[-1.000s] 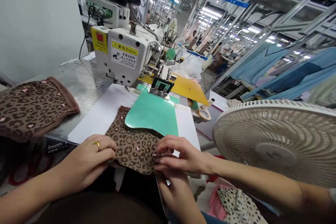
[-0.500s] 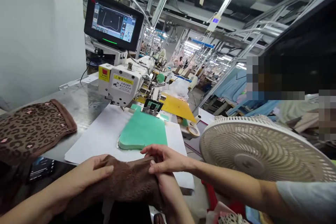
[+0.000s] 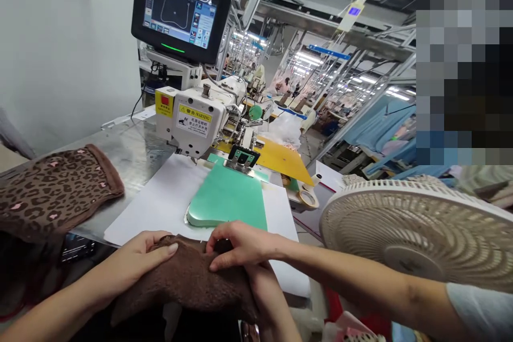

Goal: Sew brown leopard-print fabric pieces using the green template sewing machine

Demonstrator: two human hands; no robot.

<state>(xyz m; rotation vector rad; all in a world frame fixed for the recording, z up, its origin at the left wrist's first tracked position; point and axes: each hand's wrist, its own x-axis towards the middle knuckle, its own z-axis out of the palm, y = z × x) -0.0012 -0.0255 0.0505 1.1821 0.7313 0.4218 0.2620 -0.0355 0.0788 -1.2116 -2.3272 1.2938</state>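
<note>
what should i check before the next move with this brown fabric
1. Left hand on the brown fabric: ok, fingers lie over its upper edge.
2. Right hand's hold: cannot tell, only the right forearm shows; the hand is hidden under the fabric.
3. Co-worker's hand off the fabric: not ok, it presses on it.
4. Green template flat on the white sheet: ok.
5. Screen lit, showing an outline: ok.
</note>
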